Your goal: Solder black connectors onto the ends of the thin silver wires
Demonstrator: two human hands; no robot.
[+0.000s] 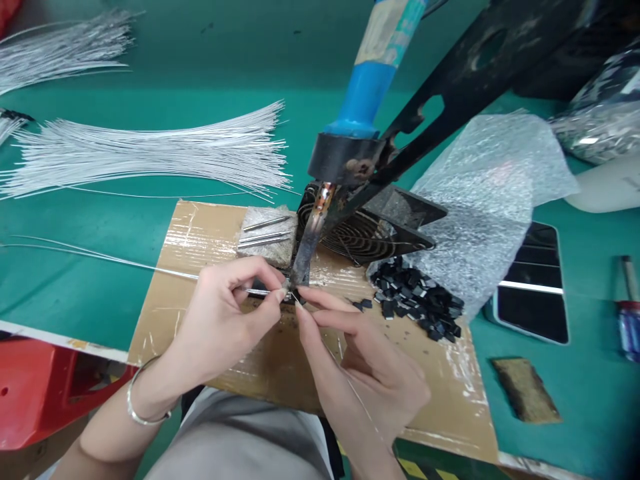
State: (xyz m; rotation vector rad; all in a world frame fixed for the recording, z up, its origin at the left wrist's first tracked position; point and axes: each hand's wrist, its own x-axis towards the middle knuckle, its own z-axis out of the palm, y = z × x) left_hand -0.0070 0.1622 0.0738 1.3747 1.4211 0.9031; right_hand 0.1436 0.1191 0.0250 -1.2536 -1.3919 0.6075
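Grey cloth over the person's lap [240, 433] fills the bottom edge, and above it both bare hands meet over a taped cardboard sheet [450, 393] lying on the green desk [100, 280]. On the left wrist sits a thin silver bangle [137, 407]. That left hand [225, 320] has thumb and forefinger pinched together on a thin white wire [125, 265], which runs off to the left across the cardboard and desk. Opposite it, the right hand [360, 360] has its fingers closed on a fine strand of solder wire [350, 383], whose end points up toward the same spot. Both wires meet at the tip of a soldering iron [310, 240], which has a blue handle and hangs in a black stand [450, 80]; a small black part sits right at that tip, too small to make out.

Just behind the tip lies a grey pad holding a few metal pins [265, 233], next to a black fan with a wire grille [370, 233]. To the right, a heap of small black parts [420, 300] rests on the cardboard beside a sheet of foam wrap [490, 180]. A phone [533, 287] with a dark screen lies further right, near a brown sponge [525, 390] and a screwdriver [629, 313]. Bundles of white wires [150, 150] fan out at the back left. No writing is readable anywhere.
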